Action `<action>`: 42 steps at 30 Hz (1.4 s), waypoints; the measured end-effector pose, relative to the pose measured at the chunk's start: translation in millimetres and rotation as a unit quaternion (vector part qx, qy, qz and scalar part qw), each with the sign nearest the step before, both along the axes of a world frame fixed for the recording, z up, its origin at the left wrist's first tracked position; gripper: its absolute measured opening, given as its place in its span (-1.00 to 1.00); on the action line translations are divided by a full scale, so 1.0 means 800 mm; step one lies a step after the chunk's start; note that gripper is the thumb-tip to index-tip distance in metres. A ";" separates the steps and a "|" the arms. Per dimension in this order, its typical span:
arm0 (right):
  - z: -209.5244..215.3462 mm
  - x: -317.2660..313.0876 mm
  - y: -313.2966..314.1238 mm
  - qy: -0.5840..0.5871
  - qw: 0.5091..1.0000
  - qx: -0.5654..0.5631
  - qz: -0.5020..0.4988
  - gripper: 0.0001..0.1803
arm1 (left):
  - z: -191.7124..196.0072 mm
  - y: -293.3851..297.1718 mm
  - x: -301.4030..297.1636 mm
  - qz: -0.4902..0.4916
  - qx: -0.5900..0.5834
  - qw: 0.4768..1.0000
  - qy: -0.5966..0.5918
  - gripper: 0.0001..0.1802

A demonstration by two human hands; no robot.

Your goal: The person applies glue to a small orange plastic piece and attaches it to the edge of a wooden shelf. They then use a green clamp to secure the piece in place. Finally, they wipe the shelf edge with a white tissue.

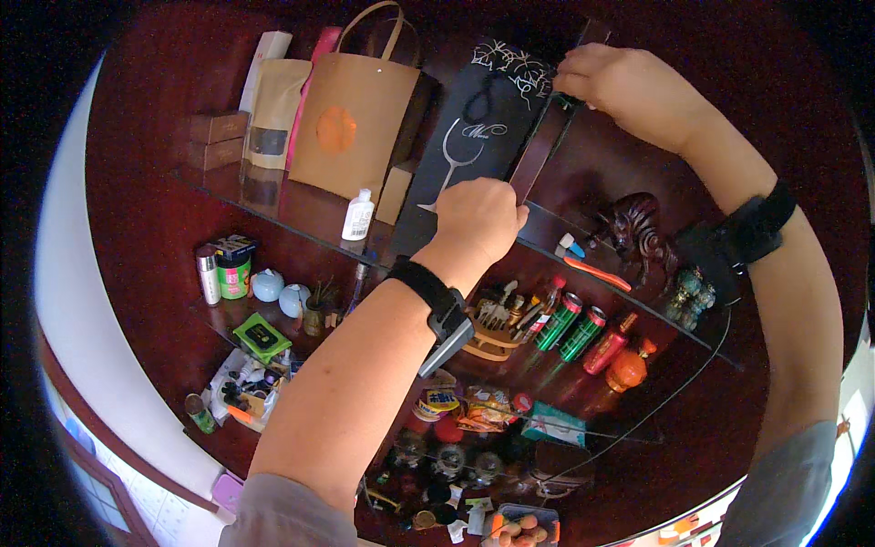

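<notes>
My left hand (478, 219) is closed in front of the lower right part of a tall black wine box (501, 150). That box bears a white wine-glass drawing and a black cord loop. The left fingers curl away from view, so what they hold is hidden. Higher up, my right hand (629, 91) is closed beside the box's upper right corner, fingertips pinched at a small dark item (567, 98) too unclear to name. A dark glossy strip (544, 150) runs between both hands along the box's right side. Each wrist wears a black strap.
Left of the box stand a brown paper bag (351, 118), a tan pouch (276, 109) and a white bottle (358, 216). A dark animal figurine (633, 232) and an orange-handled tool (597, 273) lie right. Lower shelves hold green cans (583, 335), a wooden basket (492, 342) and packets.
</notes>
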State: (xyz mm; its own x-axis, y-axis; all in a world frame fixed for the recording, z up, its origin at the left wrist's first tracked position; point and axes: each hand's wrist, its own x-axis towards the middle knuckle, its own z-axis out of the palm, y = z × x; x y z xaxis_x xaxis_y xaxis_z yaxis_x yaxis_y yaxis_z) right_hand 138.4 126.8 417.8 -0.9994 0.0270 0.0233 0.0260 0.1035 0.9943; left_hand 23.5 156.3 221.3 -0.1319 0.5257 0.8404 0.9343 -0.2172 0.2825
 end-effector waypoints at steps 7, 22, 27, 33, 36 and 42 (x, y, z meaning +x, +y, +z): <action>0.004 -0.007 -0.001 0.007 0.999 -0.012 -0.033 -0.62 | -0.001 -0.003 -0.004 -0.001 0.004 1.000 0.001 -0.57; -0.002 0.003 -0.004 0.022 0.999 -0.029 -0.007 -0.54 | 0.004 -0.014 0.000 0.005 -0.050 0.999 -0.012 -0.70; -0.020 0.005 -0.027 0.049 0.993 -0.001 0.108 -0.46 | 0.000 -0.007 -0.006 0.004 0.007 1.000 0.016 -0.53; -0.045 0.049 -0.014 0.241 0.943 -0.071 0.219 -0.77 | 0.014 -0.022 -0.009 0.009 -0.054 0.998 0.011 -0.46; -0.076 0.056 0.020 0.372 0.863 -0.304 0.155 -0.74 | 0.022 -0.014 -0.028 -0.066 0.000 0.996 -0.054 -0.45; -0.116 0.048 0.057 0.431 0.621 -0.653 0.030 -0.57 | 0.092 -0.009 -0.035 -0.167 0.086 0.977 -0.106 -0.47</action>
State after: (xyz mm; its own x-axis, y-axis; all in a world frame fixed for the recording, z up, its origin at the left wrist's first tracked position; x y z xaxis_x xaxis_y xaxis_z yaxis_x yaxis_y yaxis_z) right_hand 177.0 172.7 325.1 -0.6302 0.5498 0.5483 0.4486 0.8341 -0.3208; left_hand -4.3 149.1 294.6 -0.1585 0.4226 0.8924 0.7280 -0.5605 0.3948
